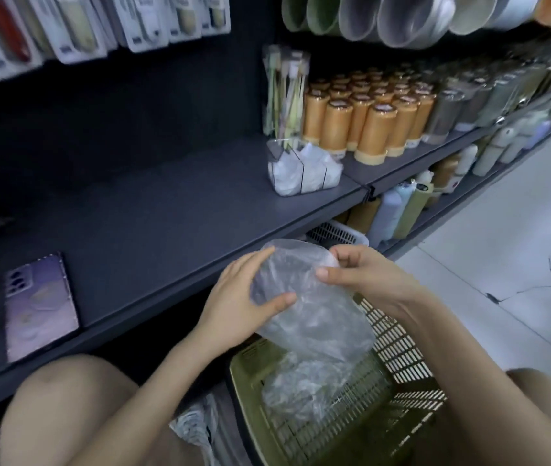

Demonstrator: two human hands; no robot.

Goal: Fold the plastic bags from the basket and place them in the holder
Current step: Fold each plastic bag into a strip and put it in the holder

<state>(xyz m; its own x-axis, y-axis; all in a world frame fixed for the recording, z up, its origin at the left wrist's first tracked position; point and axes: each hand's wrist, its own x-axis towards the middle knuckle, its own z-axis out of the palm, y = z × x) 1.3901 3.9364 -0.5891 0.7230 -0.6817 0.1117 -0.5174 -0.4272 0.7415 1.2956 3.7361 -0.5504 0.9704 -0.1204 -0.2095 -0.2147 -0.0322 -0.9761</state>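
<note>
At far left a phone [40, 307] lies flat on the dark shelf [153, 210], out of our way. Our left hand [237, 297] grips the plastic bag [314, 317] on its 9 o'clock side, thumb curled across the front and fingers behind. The bag hangs between both hands. Its long axis runs from about 11 o'clock down to 5 o'clock, the rounded end pointing up at the shelf edge and the lower end drooping toward the loose bags [301, 388] below. Straight up at 12 o'clock from the bag, well apart on the shelf, stands the clear holder [304, 173] (already part filled with white folded bags). Our right hand [361, 274] pinches the bag's upper edge at 2 o'clock, and we judge it the nearer hand to the holder. Under it sits the basket [408, 358]. The bag looks not yet folded, so we would fold along that long axis before reaching up.
</note>
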